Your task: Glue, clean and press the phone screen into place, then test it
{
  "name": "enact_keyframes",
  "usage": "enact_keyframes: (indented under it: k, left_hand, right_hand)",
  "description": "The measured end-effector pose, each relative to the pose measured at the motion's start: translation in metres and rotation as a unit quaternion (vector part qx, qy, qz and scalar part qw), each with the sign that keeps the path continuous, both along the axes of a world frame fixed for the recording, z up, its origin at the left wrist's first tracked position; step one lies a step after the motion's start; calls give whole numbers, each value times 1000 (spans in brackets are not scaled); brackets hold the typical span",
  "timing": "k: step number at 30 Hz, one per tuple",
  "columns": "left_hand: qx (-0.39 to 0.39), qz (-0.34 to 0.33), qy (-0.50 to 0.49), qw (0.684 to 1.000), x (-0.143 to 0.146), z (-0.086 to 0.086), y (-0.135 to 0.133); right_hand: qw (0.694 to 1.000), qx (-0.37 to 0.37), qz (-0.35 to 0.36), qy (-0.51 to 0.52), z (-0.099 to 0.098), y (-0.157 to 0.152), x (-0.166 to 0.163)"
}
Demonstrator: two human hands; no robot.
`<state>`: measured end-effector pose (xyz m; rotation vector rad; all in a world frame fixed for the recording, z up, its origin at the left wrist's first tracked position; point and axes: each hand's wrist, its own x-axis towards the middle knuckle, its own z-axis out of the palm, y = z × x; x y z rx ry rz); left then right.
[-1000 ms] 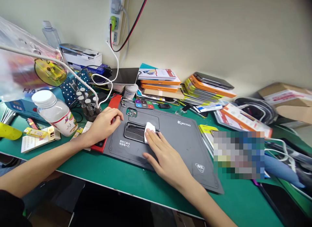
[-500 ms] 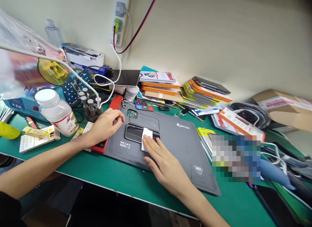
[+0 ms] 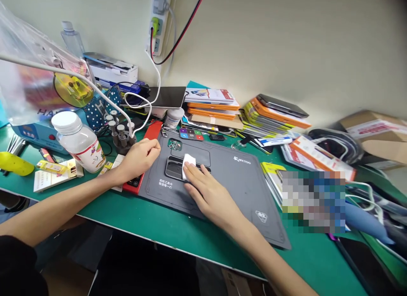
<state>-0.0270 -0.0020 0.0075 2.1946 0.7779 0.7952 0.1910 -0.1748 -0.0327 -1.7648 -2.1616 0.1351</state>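
A phone (image 3: 173, 167) with a dark glossy face lies on a grey work mat (image 3: 235, 194). Across its middle is a folded white wipe (image 3: 188, 160), held down under the fingertips of my right hand (image 3: 206, 187). Those fingers are stretched out over the wipe, with the thumb off to the near side. Curled closed, my left hand (image 3: 140, 158) rests by the mat's red left edge (image 3: 151, 137), left of the phone, with nothing visible in it. My right fingers hide part of the phone.
Small metal parts sit in a tray (image 3: 174, 144) behind the phone. To the left stand a white-capped bottle (image 3: 79, 145) and a screwdriver holder (image 3: 122, 137). Boxes and flat packs (image 3: 213, 103) are stacked along the wall. A dark phone (image 3: 365, 262) lies at the right.
My right hand has slid the wipe slightly away from me over the phone. My left fingers have curled in tighter. The whole view has shifted a little.
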Motion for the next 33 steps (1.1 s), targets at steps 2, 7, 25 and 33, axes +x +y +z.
enact_keyframes:
  k: [2,7,25,33]
  left_hand:
    - [-8,6,-4,1000,0,1,0]
    - [-34,1,-14,999,-1,3,-2]
    - [-26,-14,-26,999,-4,2,-2]
    - [-26,-23,-25,999,-3,0,-3]
  right_hand:
    - [1000,-5,-11,-3,2,12,-3]
    - [1000,7,18,-14,3,0,-14]
    - [999,-4,37,-10,12,28,-24]
    - [999,10,45,-15,11,22,-33]
